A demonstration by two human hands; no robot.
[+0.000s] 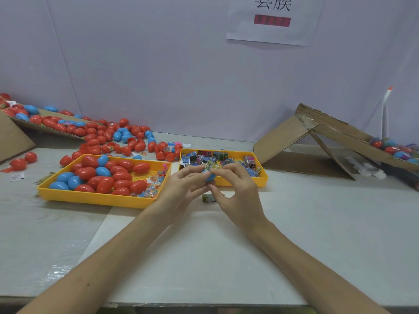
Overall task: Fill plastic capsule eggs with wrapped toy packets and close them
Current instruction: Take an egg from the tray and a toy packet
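Note:
Both hands meet over the table's middle around a blue capsule egg (209, 176). My left hand (181, 189) cups the egg from the left with curled fingers. My right hand (235, 191) pinches its top from the right; a bit of a wrapped packet shows at the egg's opening. Another wrapped toy packet (208, 197) lies on the table just under my hands. A yellow tray (95, 198) on the left holds red and blue eggs. A second yellow tray (263, 177) behind my hands holds several wrapped packets.
Loose red and blue eggs (127, 141) spill from a tilted cardboard chute (45, 128) at the back left. A folded cardboard ramp (317, 141) at the right carries filled eggs (394, 150). A white wall with a paper sign (272, 19) closes the back.

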